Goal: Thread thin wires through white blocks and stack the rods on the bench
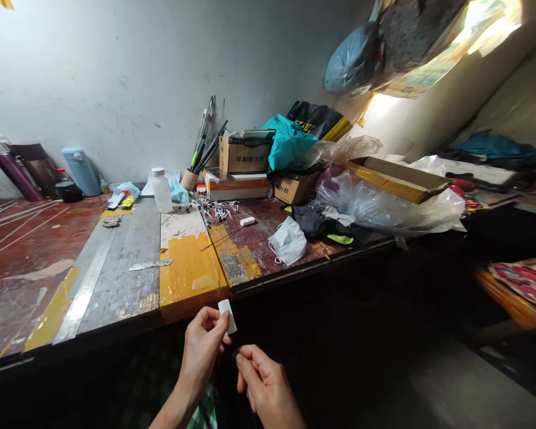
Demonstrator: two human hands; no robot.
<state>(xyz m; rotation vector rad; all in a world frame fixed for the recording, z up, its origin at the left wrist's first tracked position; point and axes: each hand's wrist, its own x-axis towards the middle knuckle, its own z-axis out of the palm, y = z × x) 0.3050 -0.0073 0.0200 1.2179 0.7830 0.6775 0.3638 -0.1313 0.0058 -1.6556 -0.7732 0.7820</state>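
My left hand (pixel 205 336) pinches a small white rectangular piece (pixel 227 316) between thumb and fingers, just off the bench's front edge. Its exact kind is unclear. A thin dark strand (pixel 217 262) runs over the bench toward this piece. Lower and to the right, my right hand (pixel 263 378) is closed, thumb against the forefinger; whatever is between them is too small or dark to make out. The two hands are close together but apart. Nearest to them on the bench is a patch of yellow tape (pixel 187 271).
The bench holds a steel ruler (pixel 87 286), a short metal strip (pixel 150 265), a white bottle (pixel 161 190), scattered small black-and-white parts (pixel 221 211), another white piece (pixel 247 221) and a face mask (pixel 288 241). Cardboard boxes (pixel 245 154) and plastic bags (pixel 375 199) crowd the back right.
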